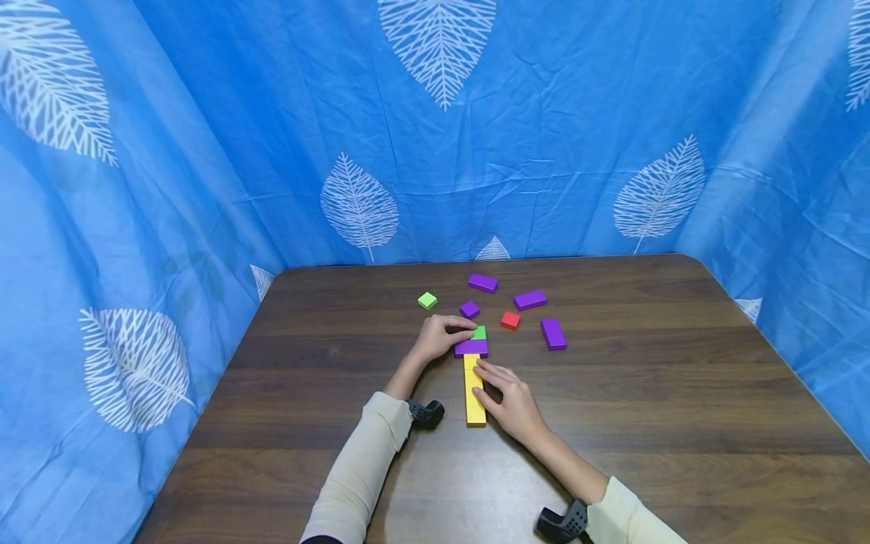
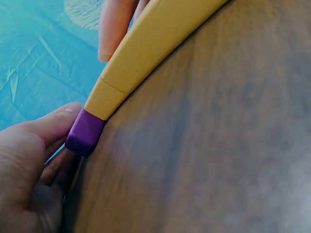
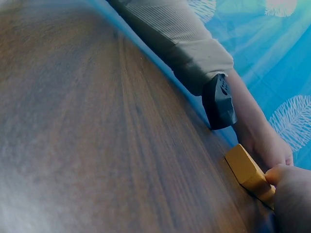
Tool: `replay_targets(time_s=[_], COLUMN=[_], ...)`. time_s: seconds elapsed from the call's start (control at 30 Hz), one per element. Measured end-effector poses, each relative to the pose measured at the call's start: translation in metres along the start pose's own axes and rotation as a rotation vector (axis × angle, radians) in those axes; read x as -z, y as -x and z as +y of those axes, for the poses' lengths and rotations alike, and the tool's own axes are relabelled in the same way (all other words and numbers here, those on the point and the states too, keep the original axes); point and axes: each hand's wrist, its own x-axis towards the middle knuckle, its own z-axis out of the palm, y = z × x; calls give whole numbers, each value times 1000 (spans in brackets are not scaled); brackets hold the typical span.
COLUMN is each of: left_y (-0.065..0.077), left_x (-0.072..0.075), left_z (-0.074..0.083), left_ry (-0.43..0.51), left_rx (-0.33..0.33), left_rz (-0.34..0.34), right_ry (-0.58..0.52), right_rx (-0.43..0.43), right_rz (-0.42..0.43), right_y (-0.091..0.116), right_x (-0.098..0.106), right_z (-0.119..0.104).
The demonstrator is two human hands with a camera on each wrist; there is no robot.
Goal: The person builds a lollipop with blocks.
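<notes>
My left hand (image 1: 440,338) pinches a small green block (image 1: 479,332) at its left side with thumb and fingertips. That block meets the far side of a purple block (image 1: 471,348), which lies crosswise. From the purple block's near side a yellow strip (image 1: 474,408) runs toward me. A thin seam crosses the yellow in the left wrist view, like two pieces end to end. My right hand (image 1: 510,400) rests its relaxed fingertips on the strip's right side and top. In the left wrist view, the left thumb (image 2: 63,116) is beside the purple block's end; the green block is hidden there.
Beyond the hands lie a loose green block (image 1: 427,301), a small purple block (image 1: 470,309), a red block (image 1: 510,320) and several longer purple blocks (image 1: 553,334). The brown wooden table (image 1: 306,363) ends at a blue curtain (image 1: 544,136) with white leaf prints.
</notes>
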Motion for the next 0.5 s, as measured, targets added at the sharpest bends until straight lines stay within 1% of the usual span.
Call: replay_targets(time_s=[0.37, 0.43, 0.5], left_y=[-1, -1, 0], left_x=[1, 1, 2], left_z=[-1, -1, -1], left_ry=[-13, -1, 18], left_rx=[-36, -42, -46], left_rz=[-16, -5, 34], right_ry=[-6, -4, -1], right_rx=[-4, -6, -12], right_rz=[1, -1, -5], right_y=[0, 0, 0], right_x=[0, 1, 1], right_z=[-1, -1, -1])
